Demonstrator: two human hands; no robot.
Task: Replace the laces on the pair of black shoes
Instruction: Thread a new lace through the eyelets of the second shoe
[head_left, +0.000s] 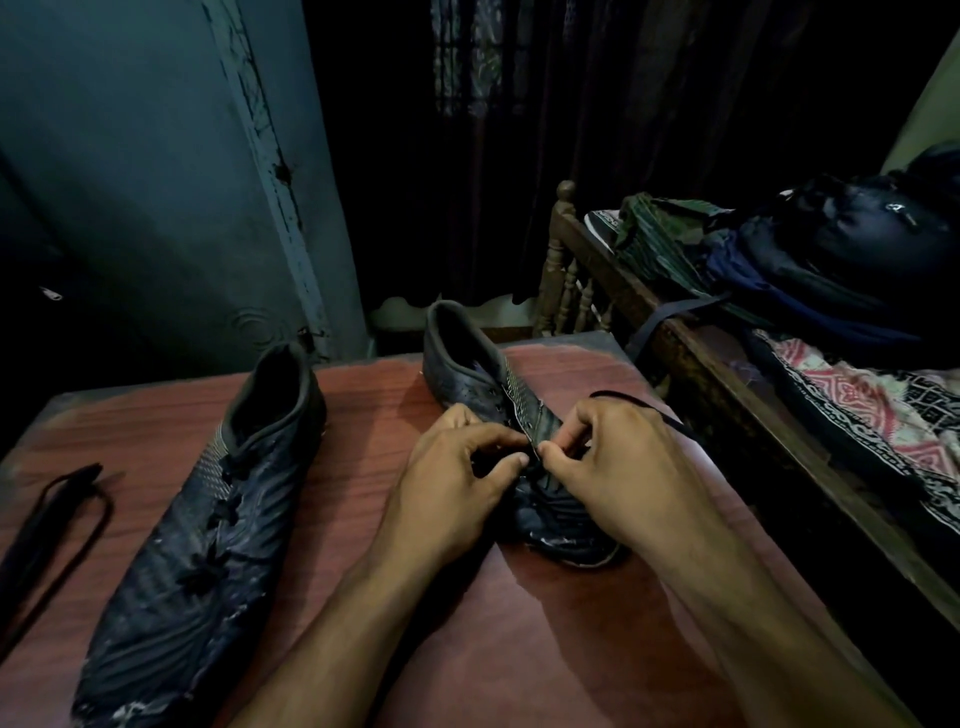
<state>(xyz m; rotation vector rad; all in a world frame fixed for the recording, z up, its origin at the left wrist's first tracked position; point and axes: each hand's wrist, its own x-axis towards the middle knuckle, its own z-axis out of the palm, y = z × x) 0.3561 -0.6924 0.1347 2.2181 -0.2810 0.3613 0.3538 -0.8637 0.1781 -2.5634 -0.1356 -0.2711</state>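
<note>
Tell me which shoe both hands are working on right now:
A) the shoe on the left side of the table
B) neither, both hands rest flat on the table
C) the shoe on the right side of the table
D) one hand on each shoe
C: the left hand and the right hand both pinch at the lacing area of the right shoe, while the left shoe lies untouched on the table.

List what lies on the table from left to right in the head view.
Loose lace → left shoe → left hand → right hand, both hands working at the right shoe, whose place in the order overlaps theirs.
</note>
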